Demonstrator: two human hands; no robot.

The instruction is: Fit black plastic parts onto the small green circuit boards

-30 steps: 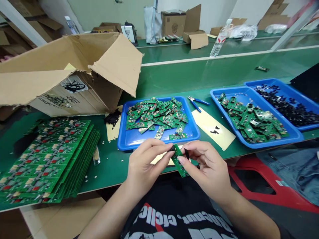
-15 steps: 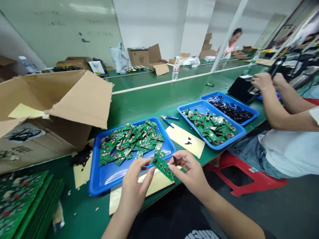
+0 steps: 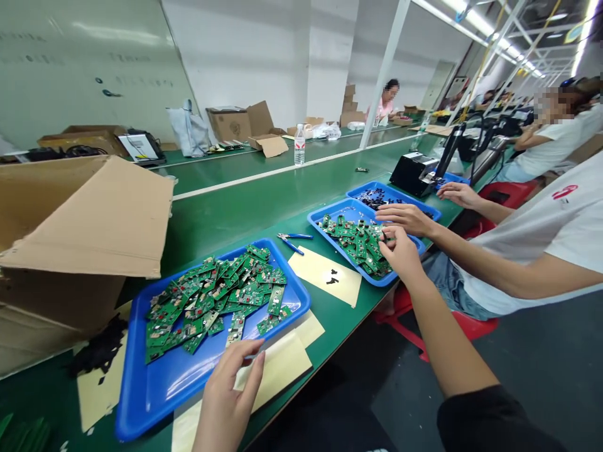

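My left hand (image 3: 230,383) is in front of the near blue tray (image 3: 123,383), thumb and fingers apart with nothing between them. Green circuit boards (image 3: 235,282) lie heaped in that tray. Reaching far to the right, my right hand (image 3: 404,254) is at the edge of the second blue tray (image 3: 325,235), which also holds circuit boards (image 3: 360,242). Its fingers are bent together, and a small black piece (image 3: 384,237) shows at the fingertips, partly hidden. Just beyond it, a co-worker's hand (image 3: 407,218) extends over the same tray.
Blue-handled cutters (image 3: 296,237) and yellow paper with black bits (image 3: 313,267) lie between the trays. A third blue tray (image 3: 365,188) stands behind. An open carton (image 3: 89,220) stands left, near a black pile (image 3: 101,345). A co-worker sits close at right.
My right hand has moved right to the second tray; the circuit board is out of both hands. My left hand has let go. The co-worker's hand has come over the tray. The view has turned right.
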